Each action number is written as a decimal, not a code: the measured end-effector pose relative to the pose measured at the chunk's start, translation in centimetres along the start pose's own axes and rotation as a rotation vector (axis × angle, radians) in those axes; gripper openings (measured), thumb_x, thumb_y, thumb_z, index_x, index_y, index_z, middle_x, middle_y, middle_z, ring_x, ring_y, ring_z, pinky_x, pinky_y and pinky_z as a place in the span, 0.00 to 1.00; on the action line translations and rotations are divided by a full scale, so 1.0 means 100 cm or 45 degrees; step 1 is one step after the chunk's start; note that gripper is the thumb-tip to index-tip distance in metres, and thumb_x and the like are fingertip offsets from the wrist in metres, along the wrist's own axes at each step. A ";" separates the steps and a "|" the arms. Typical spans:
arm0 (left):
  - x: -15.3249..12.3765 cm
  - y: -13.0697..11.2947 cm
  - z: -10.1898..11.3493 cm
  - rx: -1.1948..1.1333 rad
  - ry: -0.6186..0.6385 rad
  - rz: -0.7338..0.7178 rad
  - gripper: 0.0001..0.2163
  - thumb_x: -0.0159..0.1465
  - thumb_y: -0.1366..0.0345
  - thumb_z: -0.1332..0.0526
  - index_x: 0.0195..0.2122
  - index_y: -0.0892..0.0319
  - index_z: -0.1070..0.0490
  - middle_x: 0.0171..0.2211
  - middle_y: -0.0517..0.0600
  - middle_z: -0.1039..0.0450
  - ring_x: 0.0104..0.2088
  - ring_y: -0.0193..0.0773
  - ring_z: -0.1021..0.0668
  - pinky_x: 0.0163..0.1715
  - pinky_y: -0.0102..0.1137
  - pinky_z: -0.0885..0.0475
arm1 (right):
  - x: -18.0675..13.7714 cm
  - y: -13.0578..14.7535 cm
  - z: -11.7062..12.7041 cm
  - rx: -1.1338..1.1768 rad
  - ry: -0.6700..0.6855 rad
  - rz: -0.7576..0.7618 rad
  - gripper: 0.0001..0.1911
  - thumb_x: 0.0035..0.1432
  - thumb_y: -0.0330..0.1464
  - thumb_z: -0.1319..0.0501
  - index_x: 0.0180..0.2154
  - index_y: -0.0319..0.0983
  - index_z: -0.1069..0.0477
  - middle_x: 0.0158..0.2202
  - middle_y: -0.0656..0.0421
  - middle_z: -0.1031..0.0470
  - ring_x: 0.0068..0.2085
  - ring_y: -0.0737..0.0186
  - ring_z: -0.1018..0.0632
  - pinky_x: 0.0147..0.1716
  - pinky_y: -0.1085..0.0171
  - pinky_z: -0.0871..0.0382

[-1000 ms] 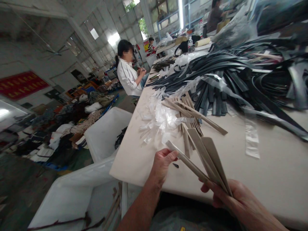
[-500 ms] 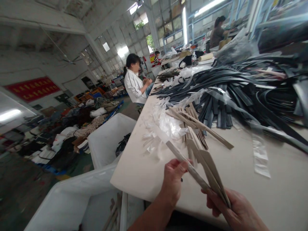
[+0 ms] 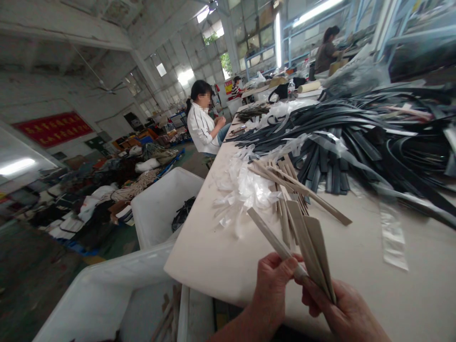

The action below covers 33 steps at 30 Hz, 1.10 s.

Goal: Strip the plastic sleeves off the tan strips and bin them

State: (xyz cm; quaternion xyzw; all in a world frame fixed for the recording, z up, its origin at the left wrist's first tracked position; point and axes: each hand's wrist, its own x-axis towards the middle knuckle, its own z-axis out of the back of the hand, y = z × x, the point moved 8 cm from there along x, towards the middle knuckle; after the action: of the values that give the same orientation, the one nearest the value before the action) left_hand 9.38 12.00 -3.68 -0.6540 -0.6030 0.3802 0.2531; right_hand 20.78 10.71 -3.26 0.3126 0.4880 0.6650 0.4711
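My left hand (image 3: 274, 280) pinches a narrow tan strip (image 3: 267, 232) between thumb and fingers, close to my right hand. The strip has a pale sheen and its free end points up and left. My right hand (image 3: 344, 306) is closed around the lower ends of that strip and other tan strips (image 3: 309, 242), which fan out above it. Beyond my hands, more tan strips (image 3: 302, 187) lie in a loose pile on the pale table (image 3: 199, 251). Next to them is a heap of crumpled clear plastic film (image 3: 245, 190).
Long black straps (image 3: 342, 118) cover the table's far right, with a film piece (image 3: 394, 237) near them. White bins (image 3: 103, 275) stand along the left edge, the nearest with tan strips inside. A person in a white top (image 3: 201, 126) sits beyond.
My left hand has slid right along the strip, nearer my right hand. The strips have tilted more upright, and the film beyond the strip's tip no longer shows there.
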 end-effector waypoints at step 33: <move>-0.042 -0.046 0.050 -0.400 -0.334 -0.133 0.17 0.50 0.54 0.31 0.33 0.62 0.29 0.27 0.48 0.26 0.22 0.32 0.27 0.15 0.24 0.39 | 0.026 0.008 -0.063 -0.233 0.211 0.045 0.26 0.54 0.55 0.45 0.24 0.41 0.23 0.24 0.56 0.21 0.26 0.55 0.21 0.25 0.64 0.28</move>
State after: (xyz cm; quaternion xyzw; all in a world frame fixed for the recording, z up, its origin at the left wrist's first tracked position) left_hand 2.72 7.93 -2.20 -0.5982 -0.7158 0.3497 0.0866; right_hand 14.08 10.80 -4.67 0.2208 0.4568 0.7385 0.4441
